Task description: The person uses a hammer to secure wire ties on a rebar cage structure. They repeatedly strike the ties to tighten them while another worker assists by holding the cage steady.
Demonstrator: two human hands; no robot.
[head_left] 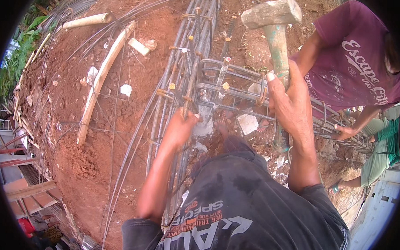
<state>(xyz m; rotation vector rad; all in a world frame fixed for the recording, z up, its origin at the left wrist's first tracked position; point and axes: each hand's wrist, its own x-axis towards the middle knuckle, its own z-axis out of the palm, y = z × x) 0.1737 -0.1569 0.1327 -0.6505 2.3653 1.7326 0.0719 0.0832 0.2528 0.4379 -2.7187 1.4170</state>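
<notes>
My right hand (292, 104) grips the worn, partly green handle of a sledgehammer (277, 41). Its heavy, dirt-coated head is raised above the steel at the upper right of centre. With curled fingers, my left hand (180, 128) holds a bar of the long rebar cage (165, 97), which runs from far to near. A second rebar cage (236, 92) meets it at an angle and goes off to the right. Several upright bars with yellow or pinkish tips (225, 86) stand at the joint. Part of the hammer's handle is hidden by my fingers.
At right, a co-worker in a maroon shirt (356, 55) has a hand (345, 132) on the second cage. Another person in green (389, 142) stands beyond. A wooden strip (105, 80), a bamboo pole (87, 20), loose wires and pale stone chunks (247, 124) lie on red soil.
</notes>
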